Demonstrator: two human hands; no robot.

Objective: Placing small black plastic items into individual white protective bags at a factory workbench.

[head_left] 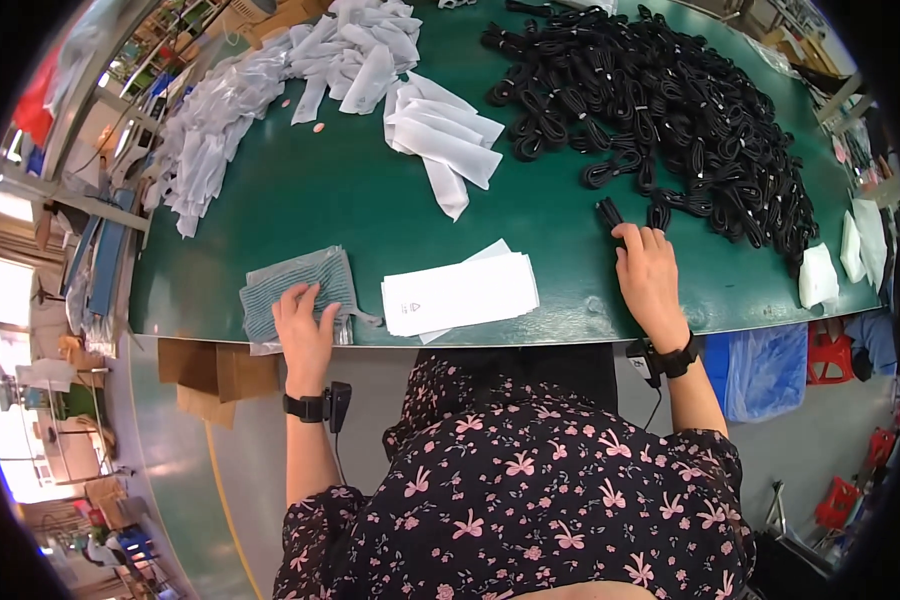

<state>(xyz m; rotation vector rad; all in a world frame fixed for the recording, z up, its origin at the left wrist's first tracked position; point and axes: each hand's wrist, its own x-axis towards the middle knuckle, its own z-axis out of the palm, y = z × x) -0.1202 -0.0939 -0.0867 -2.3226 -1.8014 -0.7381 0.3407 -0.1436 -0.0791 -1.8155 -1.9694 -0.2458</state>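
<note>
Gripped in right hand: one black cable bundle, near cable heap; left hand laid flat, open, on grey cloth at table edge; bare green surface between.

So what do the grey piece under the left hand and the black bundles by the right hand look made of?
The grey piece under the left hand looks like soft ribbed cloth: fine lines, limp edges. The black bundles look like rubbery or plastic-sheathed cable, coiled and tied; the right hand touches one bundle. Exact material unclear.
</note>
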